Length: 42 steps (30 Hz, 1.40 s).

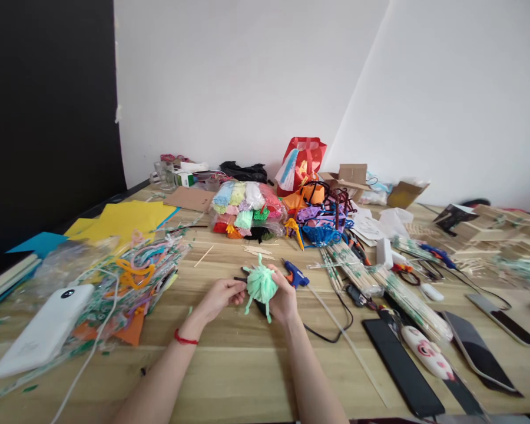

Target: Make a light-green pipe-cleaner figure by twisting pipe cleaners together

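Note:
A mint-green fuzzy ball of pipe cleaners (262, 284), with several short ends sticking out, is held above the table in front of me. My right hand (285, 297) is closed around its right side. My left hand (223, 297) is pinched just left of the ball, its fingertips close to one green end; what lies between them is too small to make out. A thin dark piece shows behind the left fingertips and under the ball, mostly hidden. Beyond my right hand lies a blue hot glue gun (296, 274), its black cord curving toward me.
Plastic packs of coloured pipe cleaners (247, 206) sit at the back middle, beside a red bag (307, 156). Scraps pile up at left near a white power bank (44, 333). Bundled wooden sticks (353, 268) and a black phone (400, 365) lie at right.

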Available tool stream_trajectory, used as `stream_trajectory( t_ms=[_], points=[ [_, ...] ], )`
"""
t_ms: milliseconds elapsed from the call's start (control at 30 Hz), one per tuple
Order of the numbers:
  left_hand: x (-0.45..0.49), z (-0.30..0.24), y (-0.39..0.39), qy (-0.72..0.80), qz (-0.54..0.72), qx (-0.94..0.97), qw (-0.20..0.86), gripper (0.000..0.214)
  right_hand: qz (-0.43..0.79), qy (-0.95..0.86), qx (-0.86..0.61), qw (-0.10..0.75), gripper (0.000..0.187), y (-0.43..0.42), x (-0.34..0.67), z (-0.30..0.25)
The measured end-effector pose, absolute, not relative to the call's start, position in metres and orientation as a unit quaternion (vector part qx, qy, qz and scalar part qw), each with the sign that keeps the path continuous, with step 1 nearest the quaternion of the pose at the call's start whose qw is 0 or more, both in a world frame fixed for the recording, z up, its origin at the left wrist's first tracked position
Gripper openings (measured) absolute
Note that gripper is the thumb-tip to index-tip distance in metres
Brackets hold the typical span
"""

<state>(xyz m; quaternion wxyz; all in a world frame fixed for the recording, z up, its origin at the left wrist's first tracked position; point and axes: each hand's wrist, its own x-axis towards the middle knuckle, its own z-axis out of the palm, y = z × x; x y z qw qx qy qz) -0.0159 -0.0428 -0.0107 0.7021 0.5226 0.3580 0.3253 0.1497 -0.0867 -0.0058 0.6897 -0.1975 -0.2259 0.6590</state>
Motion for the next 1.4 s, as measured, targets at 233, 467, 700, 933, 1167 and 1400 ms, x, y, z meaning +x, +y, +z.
stream_trajectory(
  t_ms=[233,467,700,933,1167,1400],
  points=[
    [-0.014,-0.012,-0.044,0.338,0.313,0.507,0.729,0.032,0.683,-0.189,-0.177,0.683,0.026,-0.086,0.150,-0.008],
    [-0.016,-0.009,-0.045,0.329,0.312,0.492,0.744,0.032,0.682,-0.177,-0.175,0.687,0.021,-0.086,0.153,-0.007],
    [-0.018,-0.007,-0.045,0.312,0.319,0.490,0.749,0.039,0.680,-0.159,-0.171,0.695,0.022,-0.087,0.157,-0.001],
    [-0.015,-0.001,-0.051,0.294,0.262,0.586,0.708,0.050,0.667,-0.140,-0.151,0.716,0.021,-0.087,0.160,-0.001],
    [-0.010,-0.003,-0.052,0.300,0.249,0.640,0.663,0.027,0.658,-0.133,-0.146,0.727,0.020,-0.087,0.160,0.002],
    [-0.010,-0.006,-0.052,0.277,0.222,0.630,0.691,0.033,0.654,-0.145,-0.171,0.722,0.021,-0.087,0.158,0.001]
  ],
)
